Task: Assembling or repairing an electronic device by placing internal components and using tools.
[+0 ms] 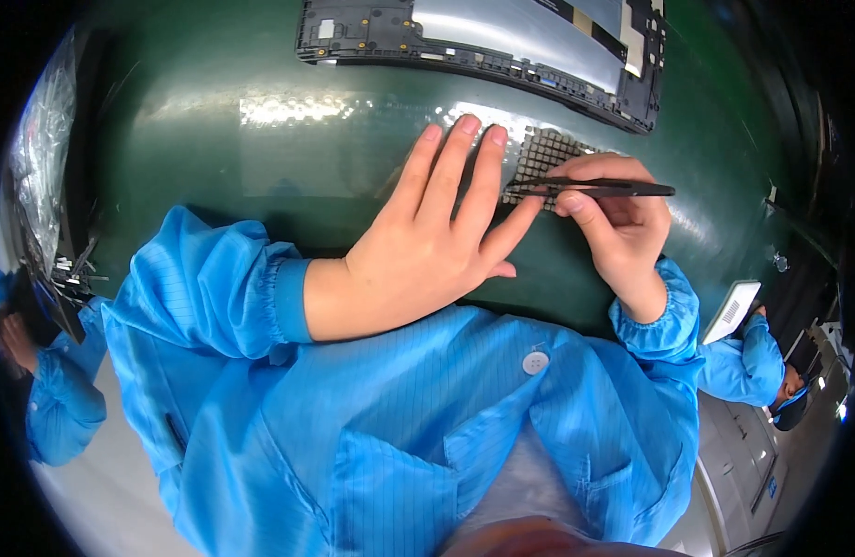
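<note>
My left hand [427, 232] lies flat with its fingers spread on a clear plastic sheet [288, 153] on the green tabletop. Near its fingertips, a grid of small greyish square pads [544, 148] sits at the right end of the sheet. Black tweezers [646, 188] are pinched in my right hand [627, 243], pointing left. Their tips meet the lower left part of the grid, close to my left little finger. Whether the tips grip a pad is too small to tell. My right fingers cover part of the grid.
A black panel frame with a silvery back [520, 37], perhaps from a laptop or screen, lies at the far edge of view. Crumpled clear plastic [45, 148] hangs at the left. Other people in blue sleeves are at the far left and right, one beside a white device [730, 311].
</note>
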Available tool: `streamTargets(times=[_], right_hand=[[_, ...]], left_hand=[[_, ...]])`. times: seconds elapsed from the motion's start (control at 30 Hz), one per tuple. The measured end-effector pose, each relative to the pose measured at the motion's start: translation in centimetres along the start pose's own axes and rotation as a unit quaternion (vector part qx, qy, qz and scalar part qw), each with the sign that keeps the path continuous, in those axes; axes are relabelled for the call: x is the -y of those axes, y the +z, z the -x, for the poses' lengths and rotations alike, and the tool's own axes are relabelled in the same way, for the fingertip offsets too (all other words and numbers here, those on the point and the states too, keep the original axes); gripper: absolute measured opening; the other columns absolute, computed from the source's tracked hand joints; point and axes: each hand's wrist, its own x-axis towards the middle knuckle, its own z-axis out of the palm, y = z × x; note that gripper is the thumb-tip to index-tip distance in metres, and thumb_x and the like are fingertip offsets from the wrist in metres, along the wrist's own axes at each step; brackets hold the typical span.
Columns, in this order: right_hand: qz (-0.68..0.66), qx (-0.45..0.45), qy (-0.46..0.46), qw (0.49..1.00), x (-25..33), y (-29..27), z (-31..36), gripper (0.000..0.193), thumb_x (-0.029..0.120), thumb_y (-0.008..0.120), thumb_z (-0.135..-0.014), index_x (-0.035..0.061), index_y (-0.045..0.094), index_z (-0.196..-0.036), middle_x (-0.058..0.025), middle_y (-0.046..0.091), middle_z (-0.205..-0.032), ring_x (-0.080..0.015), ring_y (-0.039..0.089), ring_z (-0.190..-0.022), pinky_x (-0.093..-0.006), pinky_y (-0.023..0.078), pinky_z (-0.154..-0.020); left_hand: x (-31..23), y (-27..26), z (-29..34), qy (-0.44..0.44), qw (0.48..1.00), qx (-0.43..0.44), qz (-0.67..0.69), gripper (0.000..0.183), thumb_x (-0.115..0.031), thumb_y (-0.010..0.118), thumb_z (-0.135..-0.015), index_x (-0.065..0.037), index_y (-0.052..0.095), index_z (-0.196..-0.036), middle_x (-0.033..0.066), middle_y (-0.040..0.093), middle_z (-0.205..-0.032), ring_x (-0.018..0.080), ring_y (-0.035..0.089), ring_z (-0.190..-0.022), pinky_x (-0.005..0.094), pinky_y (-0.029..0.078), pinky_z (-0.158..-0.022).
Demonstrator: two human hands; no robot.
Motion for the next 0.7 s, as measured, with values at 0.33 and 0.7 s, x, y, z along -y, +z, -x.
streamTargets(times=[0.33, 0.7], right_hand=[[0.011, 0.002, -0.022, 1.0, -0.5, -0.1, 0.1, 0.021, -0.004, 0.07, -0.081, -0.0043, 0.06, -0.1, -0.0138, 0.067, -0.097, -0.0204, 0.067, -0.088, -0.0298, 0.055, -0.076], [-0.04, -0.022, -0.072, 0.996, 0.9, -0.2, -0.6, 0.023, -0.008, 0.065, -0.083, -0.007, 0.057, -0.105, -0.0172, 0.065, -0.101, -0.0193, 0.065, -0.084, -0.0269, 0.055, -0.074]], left_hand=[[-0.2, 0.2, -0.1, -0.004, 1.0, -0.002, -0.005, 0.077, -0.058, 0.064, -0.066, -0.022, 0.051, -0.133, 0.0291, 0.042, -0.137, 0.0466, 0.042, -0.126, 0.0542, 0.035, -0.105], [0.0, -0.2, 0.1, -0.008, 1.0, 0.0, -0.013, 0.079, -0.057, 0.063, -0.066, -0.023, 0.05, -0.135, 0.0291, 0.043, -0.136, 0.0462, 0.041, -0.127, 0.0551, 0.034, -0.106]])
